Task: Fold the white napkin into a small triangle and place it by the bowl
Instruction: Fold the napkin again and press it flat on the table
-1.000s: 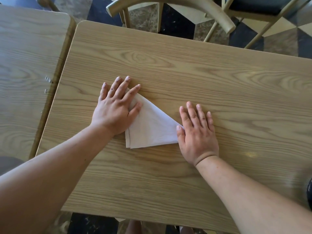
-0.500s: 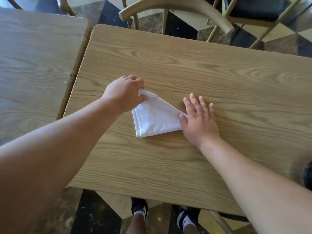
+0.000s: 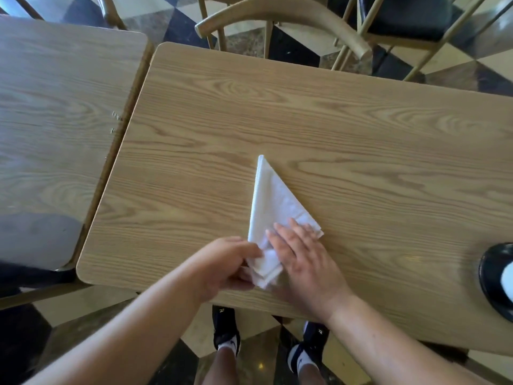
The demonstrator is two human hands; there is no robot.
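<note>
the white napkin point(image 3: 273, 207) lies on the wooden surface point(image 3: 333, 129) a little below the middle of the frame, already folded into a narrow triangle whose sharp tip points toward the top of the frame and whose wide end sits nearest the person. the right hand point(image 3: 302, 254) lies flat on that wide end, its fingers point(image 3: 298, 232) spread and pressing the cloth down, not gripping anything. the left hand point(image 3: 224, 262) is curled at the lower corner of the napkin, its fingers point(image 3: 254, 252) closed in a pinch on the stacked layers there, which are lifted slightly off the surface. judging by the shape, the earlier folds are done and one more fold, or a tidy-up of that layered corner, seems to be in hand; the triangle looks too long to count as small. the placing has not begun: a dark round bowl point(image 3: 497, 279), cut off by the right edge of the frame, sits well apart from the napkin, with bare surface between them. what is left, as i read it, is finishing the fold, flattening it, and carrying the napkin across to the right beside the bowl.
</note>
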